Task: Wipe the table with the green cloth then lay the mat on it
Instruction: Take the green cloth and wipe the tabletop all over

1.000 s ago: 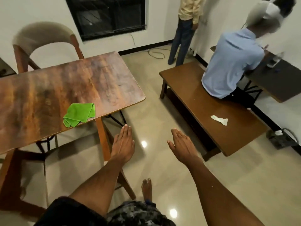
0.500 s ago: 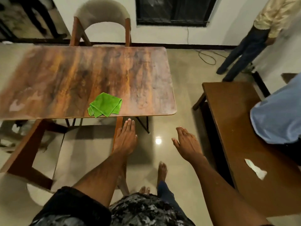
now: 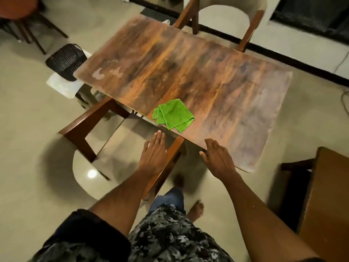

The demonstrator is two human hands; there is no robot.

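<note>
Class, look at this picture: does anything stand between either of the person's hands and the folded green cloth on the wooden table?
Nothing visible does. The folded green cloth lies alone near the wooden table's near edge. The left hand and right hand, both empty with straight fingers, are just short of it, with only bare table edge between.

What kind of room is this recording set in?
Probably a dining or common room indoors: a long wooden table with a green cloth on it, a wooden chair with a pale padded back at the far side, and a glossy tiled floor.
</note>
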